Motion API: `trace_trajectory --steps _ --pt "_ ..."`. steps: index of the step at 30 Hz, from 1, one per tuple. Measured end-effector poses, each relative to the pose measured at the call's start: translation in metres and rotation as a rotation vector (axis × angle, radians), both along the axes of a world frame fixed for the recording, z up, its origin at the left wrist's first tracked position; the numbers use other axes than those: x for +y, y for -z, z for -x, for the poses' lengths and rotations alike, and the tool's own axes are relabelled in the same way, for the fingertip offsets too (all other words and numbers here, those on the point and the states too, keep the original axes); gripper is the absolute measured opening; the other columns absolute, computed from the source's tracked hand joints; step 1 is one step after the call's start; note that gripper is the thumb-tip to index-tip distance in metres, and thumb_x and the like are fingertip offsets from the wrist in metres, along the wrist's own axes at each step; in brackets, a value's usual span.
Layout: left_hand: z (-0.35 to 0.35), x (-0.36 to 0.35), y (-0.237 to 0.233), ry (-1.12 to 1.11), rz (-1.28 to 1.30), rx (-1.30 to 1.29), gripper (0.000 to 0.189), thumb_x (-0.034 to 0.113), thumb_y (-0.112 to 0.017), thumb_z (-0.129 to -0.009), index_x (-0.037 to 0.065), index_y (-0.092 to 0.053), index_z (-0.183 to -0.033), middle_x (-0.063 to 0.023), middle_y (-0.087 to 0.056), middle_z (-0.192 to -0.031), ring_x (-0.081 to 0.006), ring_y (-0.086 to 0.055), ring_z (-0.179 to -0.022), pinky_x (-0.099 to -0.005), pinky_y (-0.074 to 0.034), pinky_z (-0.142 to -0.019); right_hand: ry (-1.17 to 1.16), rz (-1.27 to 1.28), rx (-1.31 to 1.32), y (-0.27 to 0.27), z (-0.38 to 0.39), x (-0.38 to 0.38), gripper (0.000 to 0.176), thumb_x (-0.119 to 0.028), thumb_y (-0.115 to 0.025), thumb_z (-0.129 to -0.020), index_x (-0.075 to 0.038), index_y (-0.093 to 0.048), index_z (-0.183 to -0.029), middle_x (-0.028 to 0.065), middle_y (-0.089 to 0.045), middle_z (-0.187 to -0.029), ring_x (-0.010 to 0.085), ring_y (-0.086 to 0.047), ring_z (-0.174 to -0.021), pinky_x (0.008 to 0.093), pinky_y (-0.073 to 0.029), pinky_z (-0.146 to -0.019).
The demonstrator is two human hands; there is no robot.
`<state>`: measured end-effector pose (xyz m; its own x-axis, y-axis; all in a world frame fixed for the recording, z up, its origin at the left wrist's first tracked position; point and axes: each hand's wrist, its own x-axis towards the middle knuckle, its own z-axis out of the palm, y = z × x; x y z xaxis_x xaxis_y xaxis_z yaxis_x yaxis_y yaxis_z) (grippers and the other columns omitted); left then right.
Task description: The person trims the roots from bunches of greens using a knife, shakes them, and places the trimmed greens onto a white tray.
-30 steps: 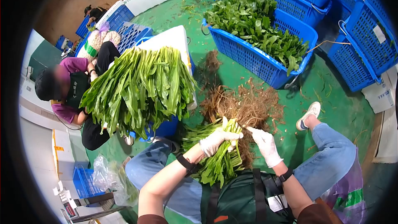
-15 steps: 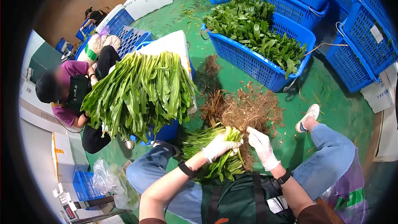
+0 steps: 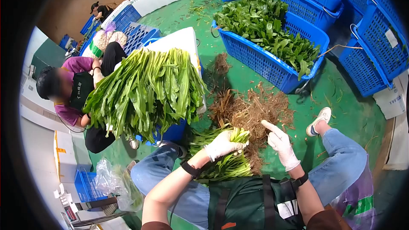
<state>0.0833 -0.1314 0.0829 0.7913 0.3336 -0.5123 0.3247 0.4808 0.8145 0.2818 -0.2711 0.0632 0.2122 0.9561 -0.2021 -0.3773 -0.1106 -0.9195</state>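
Note:
My left hand (image 3: 224, 145), in a white glove, is closed around a bunch of long-leaved greens (image 3: 241, 136), the pale cut stem ends poking out past the thumb. More greens (image 3: 228, 167) lie under that hand, between my legs. My right hand (image 3: 282, 145), also gloved, is apart from the bunch, its fingers stretched out and nothing seen in them. Just beyond both hands spreads a heap of brown roots (image 3: 266, 113) on the green floor. To the left, a big pile of greens (image 3: 147, 91) rests on a white foam lid (image 3: 187, 40).
A blue crate (image 3: 264, 64) of upright greens stands ahead. Stacked blue crates (image 3: 375, 47) fill the right side. A co-worker (image 3: 74, 87) sits at the left beside the pile; another person (image 3: 101, 12) is farther back. A plastic bag (image 3: 117, 183) lies lower left.
My right hand has moved right, away from the stem ends, and its fingers have straightened. My left hand stays on the bunch. The view has shifted slightly.

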Motion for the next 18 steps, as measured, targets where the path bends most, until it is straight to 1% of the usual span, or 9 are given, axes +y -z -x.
trace_trajectory --steps 5,7,8,9,11,13,15,17,18 --pt "-0.007 -0.007 0.01 0.135 -0.362 0.092 0.028 0.002 -0.068 -0.085 0.002 -0.061 -0.112 -0.0013 -0.067 -0.094 -0.0093 -0.06 -0.077 -0.0236 -0.05 -0.065 -0.076 0.036 -0.18 -0.005 0.012 0.002 0.048 -0.019 -0.055 -0.096 -0.003 -0.046 -0.141 -0.0109 -0.041 -0.077 0.0013 -0.033 -0.067 0.0173 -0.031 -0.059" --pt "-0.009 -0.012 0.004 0.106 -0.207 0.107 0.028 0.002 -0.07 -0.083 0.002 -0.061 -0.11 -0.0007 -0.067 -0.092 -0.009 -0.06 -0.076 -0.0235 -0.049 -0.064 0.081 0.027 0.051 -0.005 0.019 0.002 0.045 -0.019 -0.058 -0.095 -0.001 -0.05 -0.135 -0.0094 -0.051 -0.082 0.0013 -0.042 -0.071 0.0182 -0.037 -0.064" --pt "-0.01 -0.014 0.008 0.121 -0.125 0.112 0.027 0.001 -0.071 -0.082 0.002 -0.062 -0.108 -0.0019 -0.067 -0.092 -0.0082 -0.06 -0.075 -0.0227 -0.048 -0.063 0.071 0.07 0.24 0.002 0.018 -0.001 0.039 -0.017 -0.065 -0.092 0.001 -0.057 -0.125 -0.0037 -0.063 -0.091 0.0043 -0.054 -0.081 0.0214 -0.044 -0.073" --pt "-0.014 -0.015 -0.001 0.218 -0.173 0.169 0.029 0.009 -0.076 -0.08 0.003 -0.064 -0.105 -0.0031 -0.068 -0.092 -0.0104 -0.061 -0.076 -0.0259 -0.05 -0.067 0.071 0.073 0.244 0.005 0.022 0.001 0.039 -0.017 -0.065 -0.092 0.001 -0.057 -0.125 -0.0037 -0.063 -0.091 0.0043 -0.054 -0.081 0.0214 -0.044 -0.073" --pt "-0.019 -0.02 0.0 0.43 -0.577 0.354 0.037 0.021 -0.082 -0.074 0.003 -0.066 -0.102 -0.0032 -0.068 -0.09 -0.0138 -0.061 -0.078 -0.0303 -0.05 -0.074 0.112 0.079 0.034 0.007 0.035 0.012 0.03 -0.014 -0.069 -0.088 0.002 -0.063 -0.112 0.0006 -0.067 -0.096 0.0071 -0.058 -0.087 0.023 -0.046 -0.077" --pt "-0.018 -0.021 0.005 0.368 -0.41 0.325 0.047 0.03 -0.086 -0.069 0.004 -0.065 -0.103 -0.0028 -0.068 -0.093 -0.0127 -0.06 -0.084 -0.0305 -0.049 -0.081 0.168 0.154 -0.137 0.008 0.035 0.014 0.012 -0.009 -0.069 -0.086 -0.001 -0.063 -0.093 -0.0013 -0.065 -0.084 0.005 -0.056 -0.077 0.0218 -0.046 -0.071" --pt "-0.019 -0.019 -0.018 0.326 -0.332 0.249 0.052 0.026 -0.088 -0.068 0.004 -0.062 -0.107 -0.0024 -0.067 -0.096 -0.0109 -0.058 -0.086 -0.0284 -0.049 -0.082 0.276 0.165 0.099 0.002 0.041 0.013 0.008 -0.009 -0.068 -0.087 -0.004 -0.063 -0.091 -0.0003 -0.065 -0.083 0.006 -0.058 -0.076 0.0229 -0.047 -0.07" --pt "-0.011 -0.017 0.036 0.397 -0.289 0.201 0.056 0.018 -0.088 -0.069 0.002 -0.057 -0.113 -0.0038 -0.065 -0.1 -0.0101 -0.057 -0.087 -0.0266 -0.049 -0.083 0.33 0.142 0.19 -0.002 0.038 0.013 0.007 -0.012 -0.067 -0.088 -0.007 -0.063 -0.091 0.0004 -0.065 -0.082 0.0059 -0.058 -0.074 0.0225 -0.047 -0.067" --pt "-0.011 -0.016 0.035 0.386 -0.217 0.134 0.054 0.014 -0.085 -0.072 0.002 -0.055 -0.115 -0.0048 -0.065 -0.1 -0.0111 -0.058 -0.086 -0.0275 -0.05 -0.08 0.333 0.157 0.26 -0.008 0.038 0.014 0.006 -0.014 -0.065 -0.09 -0.009 -0.062 -0.09 -0.0012 -0.065 -0.082 0.0029 -0.054 -0.068 0.0199 -0.041 -0.06"
